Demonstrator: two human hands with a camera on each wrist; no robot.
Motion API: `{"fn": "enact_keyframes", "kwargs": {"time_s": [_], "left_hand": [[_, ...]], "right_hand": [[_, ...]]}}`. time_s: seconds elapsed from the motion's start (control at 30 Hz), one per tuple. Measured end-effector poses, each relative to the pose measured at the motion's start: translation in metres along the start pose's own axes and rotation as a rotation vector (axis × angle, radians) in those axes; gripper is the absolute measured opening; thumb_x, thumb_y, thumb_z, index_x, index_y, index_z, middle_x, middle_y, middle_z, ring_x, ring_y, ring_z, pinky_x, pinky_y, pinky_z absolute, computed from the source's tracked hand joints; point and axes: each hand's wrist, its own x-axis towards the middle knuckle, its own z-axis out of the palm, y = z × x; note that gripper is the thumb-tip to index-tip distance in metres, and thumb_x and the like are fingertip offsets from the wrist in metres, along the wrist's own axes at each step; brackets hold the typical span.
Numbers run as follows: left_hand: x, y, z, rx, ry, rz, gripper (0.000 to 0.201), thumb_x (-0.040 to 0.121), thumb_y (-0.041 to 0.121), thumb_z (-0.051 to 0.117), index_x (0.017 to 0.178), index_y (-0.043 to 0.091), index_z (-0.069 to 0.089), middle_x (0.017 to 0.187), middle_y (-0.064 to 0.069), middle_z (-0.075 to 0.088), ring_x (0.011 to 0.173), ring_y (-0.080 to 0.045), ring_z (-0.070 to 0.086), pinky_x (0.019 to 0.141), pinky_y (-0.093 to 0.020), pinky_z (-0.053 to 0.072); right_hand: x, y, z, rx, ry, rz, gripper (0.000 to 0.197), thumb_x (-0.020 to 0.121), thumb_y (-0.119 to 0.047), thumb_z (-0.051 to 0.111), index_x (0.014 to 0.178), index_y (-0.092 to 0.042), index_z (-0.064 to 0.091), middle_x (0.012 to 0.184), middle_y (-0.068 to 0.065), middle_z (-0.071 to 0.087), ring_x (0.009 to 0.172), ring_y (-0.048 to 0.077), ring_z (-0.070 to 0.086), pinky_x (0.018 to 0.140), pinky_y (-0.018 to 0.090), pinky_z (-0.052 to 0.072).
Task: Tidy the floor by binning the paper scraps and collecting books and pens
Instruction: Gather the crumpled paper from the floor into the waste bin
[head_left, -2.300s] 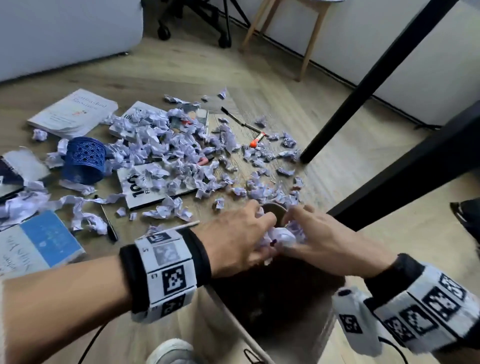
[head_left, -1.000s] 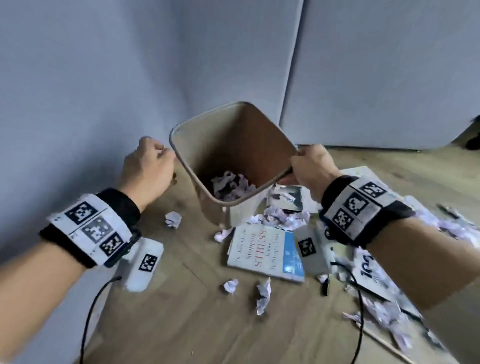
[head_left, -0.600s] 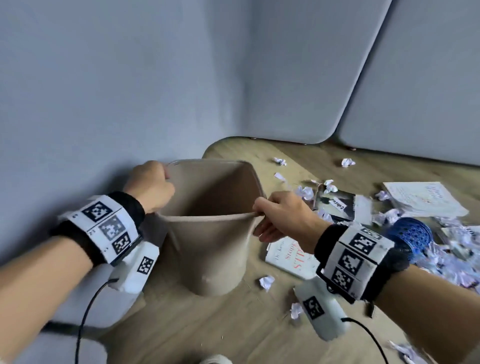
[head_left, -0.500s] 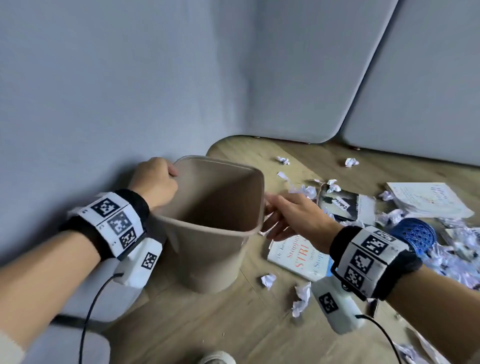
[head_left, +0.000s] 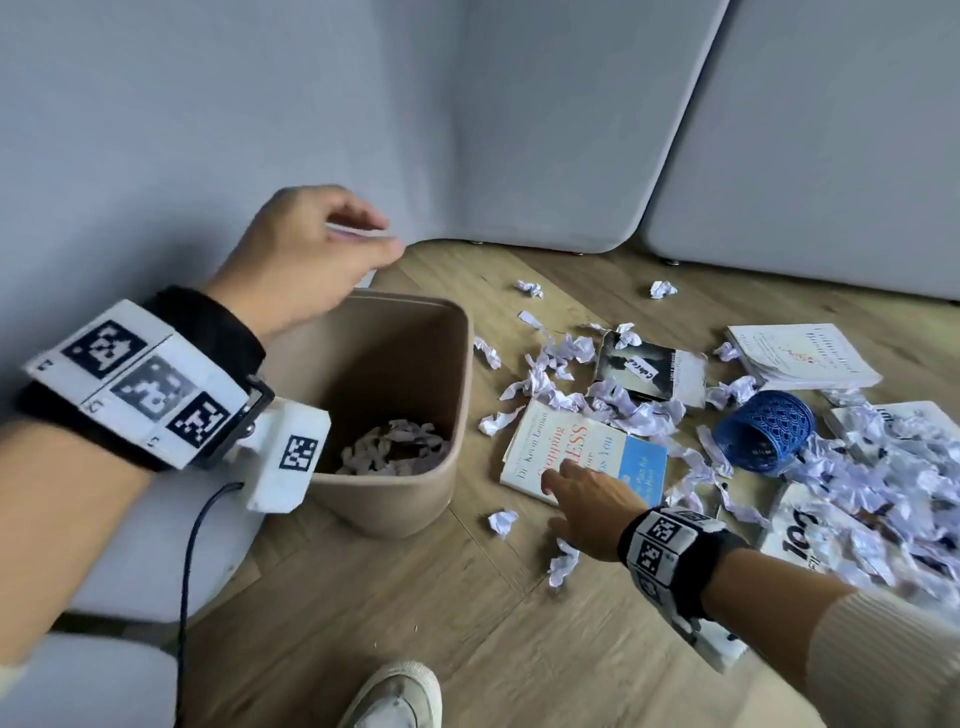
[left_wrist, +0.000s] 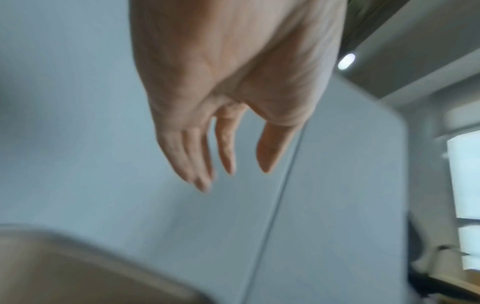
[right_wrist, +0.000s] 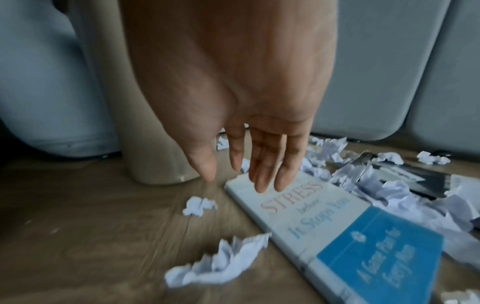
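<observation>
A beige bin stands upright on the wood floor with crumpled paper scraps in its bottom. My left hand hovers above the bin's far left corner; in the left wrist view its fingers are straight and hold nothing. My right hand reaches low over a white and blue book just right of the bin. The right wrist view shows this hand with straight, empty fingers just above the book's cover. Loose scraps lie near it.
A dark book, a white book and a scrap-covered book lie to the right. A blue mesh cup lies on its side by a big scrap heap. Grey cushions close the back; my shoe is below.
Both hands have let go of the bin, which now stands on the floor. My left hand has risen above it; my right hand has dropped right toward the white and blue book.
</observation>
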Motion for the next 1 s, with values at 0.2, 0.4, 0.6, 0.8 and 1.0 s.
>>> {"fn": "enact_keyframes", "kwargs": {"time_s": [0.2, 0.4, 0.6, 0.8, 1.0], "left_hand": [[-0.076, 0.064, 0.112, 0.051, -0.849, 0.200, 0.034, 0.080, 0.050, 0.069, 0.096, 0.020, 0.068, 0.090, 0.001, 0.072, 0.084, -0.016, 0.069, 0.082, -0.037, 0.056], [-0.109, -0.028, 0.207, 0.479, -0.946, -0.080, 0.060, 0.082, 0.055, 0.061, 0.123, 0.012, 0.047, 0.127, -0.010, 0.052, 0.115, -0.028, 0.052, 0.091, -0.032, 0.045], [-0.110, -0.102, 0.248, 0.707, -0.842, -0.055, 0.069, 0.084, 0.039, 0.069, 0.137, 0.019, 0.030, 0.129, -0.015, 0.030, 0.112, -0.032, 0.049, 0.094, -0.037, 0.044], [-0.089, -0.135, 0.273, 0.623, -0.841, -0.029, 0.029, 0.089, 0.014, 0.060, 0.115, 0.011, 0.048, 0.121, -0.014, 0.045, 0.101, -0.028, 0.060, 0.091, -0.035, 0.049], [-0.081, -0.119, 0.280, 0.490, -0.811, 0.031, 0.013, 0.088, 0.003, 0.049, 0.097, 0.012, 0.052, 0.114, -0.010, 0.058, 0.107, -0.025, 0.055, 0.088, -0.030, 0.046]], "right_hand": [[-0.015, -0.005, 0.040, -0.138, -0.131, -0.136, 0.045, 0.080, -0.031, 0.065, 0.124, -0.036, 0.052, 0.136, 0.004, 0.041, 0.113, 0.035, 0.054, 0.085, 0.044, 0.050], [-0.041, 0.028, 0.069, -0.002, -0.119, -0.254, 0.043, 0.077, -0.003, 0.061, 0.117, -0.018, 0.058, 0.113, 0.015, 0.059, 0.098, 0.034, 0.060, 0.072, 0.037, 0.051], [-0.078, 0.077, 0.079, 0.097, -0.031, 0.121, 0.021, 0.095, -0.017, 0.043, 0.114, -0.011, 0.049, 0.114, 0.006, 0.049, 0.102, 0.024, 0.053, 0.070, 0.026, 0.031], [-0.101, 0.116, 0.054, 0.212, 0.032, 0.412, 0.011, 0.086, -0.021, 0.056, 0.089, -0.014, 0.048, 0.097, -0.001, 0.040, 0.079, 0.022, 0.053, 0.067, 0.032, 0.045], [-0.095, 0.143, 0.011, 0.270, 0.029, 0.503, 0.008, 0.091, -0.007, 0.047, 0.094, -0.011, 0.042, 0.075, -0.006, 0.047, 0.074, 0.022, 0.052, 0.054, 0.019, 0.034]]}}
